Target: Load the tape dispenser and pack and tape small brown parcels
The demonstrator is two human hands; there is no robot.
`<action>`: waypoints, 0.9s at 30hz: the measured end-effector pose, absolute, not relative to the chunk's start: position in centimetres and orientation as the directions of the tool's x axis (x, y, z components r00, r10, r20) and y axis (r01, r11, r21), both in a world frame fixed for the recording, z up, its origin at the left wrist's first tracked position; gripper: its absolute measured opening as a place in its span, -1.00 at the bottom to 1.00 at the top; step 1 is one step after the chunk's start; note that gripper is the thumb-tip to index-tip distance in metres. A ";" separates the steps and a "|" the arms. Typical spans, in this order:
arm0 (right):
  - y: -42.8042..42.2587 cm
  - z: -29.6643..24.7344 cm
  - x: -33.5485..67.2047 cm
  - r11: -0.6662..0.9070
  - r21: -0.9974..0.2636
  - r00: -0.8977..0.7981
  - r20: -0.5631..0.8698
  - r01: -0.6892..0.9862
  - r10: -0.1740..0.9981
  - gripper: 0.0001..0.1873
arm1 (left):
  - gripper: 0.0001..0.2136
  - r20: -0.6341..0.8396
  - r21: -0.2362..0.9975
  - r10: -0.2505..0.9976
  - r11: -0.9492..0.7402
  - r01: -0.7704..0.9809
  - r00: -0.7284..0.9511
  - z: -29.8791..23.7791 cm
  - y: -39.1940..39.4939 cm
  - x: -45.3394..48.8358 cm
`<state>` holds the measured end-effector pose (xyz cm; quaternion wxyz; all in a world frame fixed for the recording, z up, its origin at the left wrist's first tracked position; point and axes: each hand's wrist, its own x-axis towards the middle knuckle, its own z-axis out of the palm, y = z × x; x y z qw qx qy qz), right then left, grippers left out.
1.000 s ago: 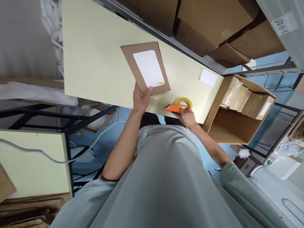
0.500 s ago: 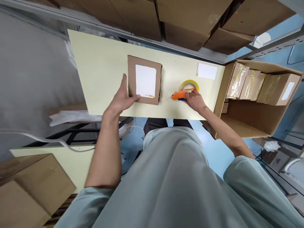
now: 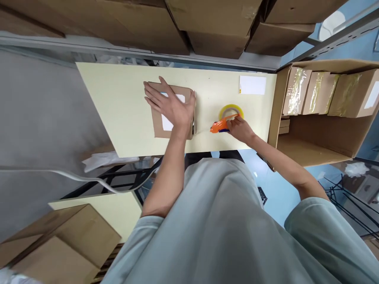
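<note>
Left hand [image 3: 174, 109], fingers spread across labelled cardboard box [image 3: 159, 125] on middle of counter [image 3: 124, 114]. Right hand [image 3: 241, 129]: fingers curled round orange tape dispenser [image 3: 218, 126], right of box. White card [image 3: 252, 85] far right; open carton [image 3: 314, 152] beside counter.

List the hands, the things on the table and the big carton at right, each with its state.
Left hand: open, fingers spread over the box
Right hand: closed on the tape gun
Box: labelled side up, partly covered
Label: on the box, partly hidden
Tape gun: held
Tape roll: at the tape gun
White slip: lying flat
Carton: open, partly filled
</note>
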<state>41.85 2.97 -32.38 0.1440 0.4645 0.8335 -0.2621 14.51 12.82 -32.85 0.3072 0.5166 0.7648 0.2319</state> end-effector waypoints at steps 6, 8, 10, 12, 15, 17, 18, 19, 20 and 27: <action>-1.2 -33.4 35.9 0.336 -0.505 -0.585 -0.493 0.795 0.644 -0.58 | 0.11 -0.243 0.685 0.970 0.163 0.710 0.012 -31.1 10.1 10.9; -1.8 -33.2 35.0 0.325 -0.534 -0.600 -0.495 0.781 0.629 -0.57 | 0.12 -0.263 0.687 0.963 0.145 0.712 0.057 -30.9 9.7 10.6; -1.8 -33.0 35.3 0.303 -0.561 -0.604 -0.489 0.770 0.629 -0.59 | 0.12 -0.272 0.687 0.960 0.144 0.713 0.068 -31.0 9.4 10.5; -1.3 -32.7 37.2 0.310 -0.554 -0.605 -0.494 0.772 0.624 -0.58 | 0.12 -0.269 0.685 0.961 0.140 0.715 0.070 -31.2 9.0 10.6; 0.6 -32.4 42.6 0.377 -0.451 -0.581 -0.522 0.809 0.624 -0.58 | 0.15 -0.270 0.689 0.956 0.112 0.716 0.110 -31.4 8.3 10.9; 2.6 -32.1 46.7 0.419 -0.333 -0.535 -0.535 0.845 0.654 -0.55 | 0.15 -0.274 0.697 0.949 0.083 0.712 0.157 -31.4 7.9 10.9; 3.6 -32.0 48.4 0.437 -0.271 -0.511 -0.544 0.858 0.665 -0.52 | 0.15 -0.274 0.703 0.945 0.069 0.708 0.180 -31.4 7.7 10.9; 4.7 -31.9 49.7 0.461 -0.231 -0.508 -0.541 0.856 0.671 -0.46 | 0.13 -0.276 0.712 0.939 0.057 0.700 0.204 -31.2 7.6 10.9; 5.8 -31.8 50.5 0.487 -0.204 -0.515 -0.524 0.849 0.678 -0.41 | 0.11 -0.280 0.723 0.932 0.045 0.689 0.233 -31.0 7.5 10.8; 9.0 -32.4 44.8 0.625 -0.158 -0.623 -0.433 0.764 0.652 -0.34 | 0.13 -0.335 0.788 0.794 -0.059 0.613 0.507 -28.1 6.6 9.3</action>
